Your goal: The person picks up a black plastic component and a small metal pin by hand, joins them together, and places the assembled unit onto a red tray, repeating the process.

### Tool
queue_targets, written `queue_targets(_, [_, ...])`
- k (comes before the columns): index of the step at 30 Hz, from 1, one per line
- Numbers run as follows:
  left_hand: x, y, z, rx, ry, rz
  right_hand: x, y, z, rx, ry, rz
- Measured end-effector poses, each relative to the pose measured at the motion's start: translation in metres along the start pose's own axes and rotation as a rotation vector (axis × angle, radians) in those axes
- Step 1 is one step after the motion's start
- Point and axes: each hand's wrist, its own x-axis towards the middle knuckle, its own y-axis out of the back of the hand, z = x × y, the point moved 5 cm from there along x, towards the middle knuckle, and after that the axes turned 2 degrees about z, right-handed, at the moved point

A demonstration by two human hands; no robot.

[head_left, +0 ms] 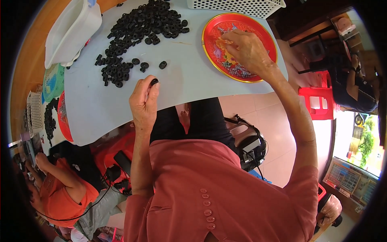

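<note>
Black part [154, 82] is clamped in the left hand [144, 99], left of frame centre; whether the right hand [250, 50] over the red tray [264, 34] is closed, I cannot tell. A slack pinch could drop the part.

L hand [144, 103] upright, thumb-finger pinch; R hand [249, 50] palm-down, fingers bent, R arm [296, 111] fwd.

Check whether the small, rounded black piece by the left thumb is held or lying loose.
Held: the black piece sits in the left hand, pinched between thumb and forefinger.
</note>
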Motion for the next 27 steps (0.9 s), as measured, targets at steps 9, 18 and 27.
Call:
queue_targets(9, [-0.002,0.002,0.001,0.039,-0.018,0.013,0.010,-0.016,0.003,-0.187,-0.003,-0.046])
queue_targets(18, [-0.012,-0.008,0.001,-0.343,0.281,-0.067,0.013,-0.063,-0.104,0.974,-0.190,-0.072])
queue_targets(27, [-0.014,-0.007,-0.002,-0.367,0.297,-0.069,0.002,-0.094,-0.117,1.091,-0.201,-0.051])
